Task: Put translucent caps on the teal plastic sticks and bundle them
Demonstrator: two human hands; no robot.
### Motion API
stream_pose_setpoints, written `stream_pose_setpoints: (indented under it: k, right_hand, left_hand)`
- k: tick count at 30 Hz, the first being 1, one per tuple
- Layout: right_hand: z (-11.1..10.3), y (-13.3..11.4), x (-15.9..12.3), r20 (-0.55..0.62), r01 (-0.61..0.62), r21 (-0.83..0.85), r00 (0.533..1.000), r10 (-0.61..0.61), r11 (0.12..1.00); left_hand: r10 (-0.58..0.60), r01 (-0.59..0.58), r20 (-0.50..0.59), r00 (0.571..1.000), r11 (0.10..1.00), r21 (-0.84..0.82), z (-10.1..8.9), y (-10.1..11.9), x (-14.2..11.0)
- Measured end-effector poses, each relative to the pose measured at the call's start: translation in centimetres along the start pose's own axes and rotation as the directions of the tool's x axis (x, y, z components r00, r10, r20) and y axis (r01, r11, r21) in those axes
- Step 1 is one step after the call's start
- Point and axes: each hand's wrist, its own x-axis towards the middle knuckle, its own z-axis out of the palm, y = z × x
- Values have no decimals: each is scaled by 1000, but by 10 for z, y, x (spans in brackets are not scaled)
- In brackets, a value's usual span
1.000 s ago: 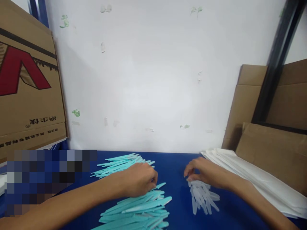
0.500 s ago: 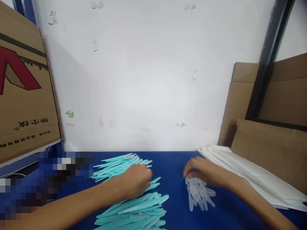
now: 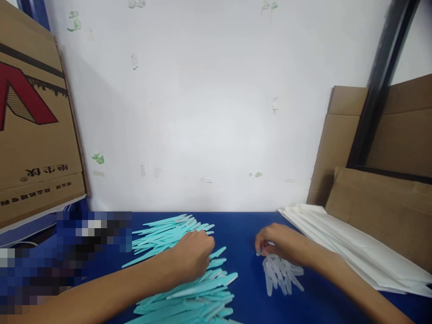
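Right hand (image 3: 281, 243) has its fingertips pinched together on a clear piece (image 3: 258, 253), with the clear pile (image 3: 282, 273) right below. Left hand (image 3: 194, 253) fingers are curled in, can't tell on what. Teal sticks (image 3: 189, 303) lie in front of and behind those knuckles.

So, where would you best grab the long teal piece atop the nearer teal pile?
Probably by the right-hand tip of that teal piece, pinched from the right and slightly above: the piece is slim and slants across the pile, that tip juts out, and the left hand crowds the far side.
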Motion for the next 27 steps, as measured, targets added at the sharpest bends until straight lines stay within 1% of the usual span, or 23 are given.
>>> stream_pose_setpoints:
  k: [5,10,13,16,19,22,23,25,27]
  right_hand:
    - [3,-4,1,-23,31,-38,999,-32,999]
    - [6,-5,1,-37,62,-48,997,-64,997]
    - [7,-4,0,-41,69,-54,997,-71,996]
    - [5,-5,-1,-66,61,-94,996,-67,994]
    - [1,-4,-6,-97,-2,-161,995,-14,987]
    - [-4,-3,-10,-108,-58,-210,994,36,976]
    - [-5,-3,-11,-107,-63,-215,993,40,975]
    - [-5,-2,-12,-99,-54,-211,995,34,976]
    - [-3,-2,-11,-86,-41,-204,996,24,978]
  left_hand:
    - [-19,20,29,999,999,-40,-4,0,-1]
    - [-90,91,39,995,995,-44,-12,0,-14]
    - [-148,149,88,985,989,-4,-19,2,-25]
    - [-217,211,157,964,976,55,-22,6,-32]
    - [-243,230,194,951,969,84,-20,8,-36]
    - [-220,204,204,954,974,95,-13,7,-37]
    - [-212,198,194,958,976,87,-10,6,-38]
    - [-203,198,141,969,979,52,-3,4,-39]
    - [-215,213,100,972,977,26,2,2,-41]
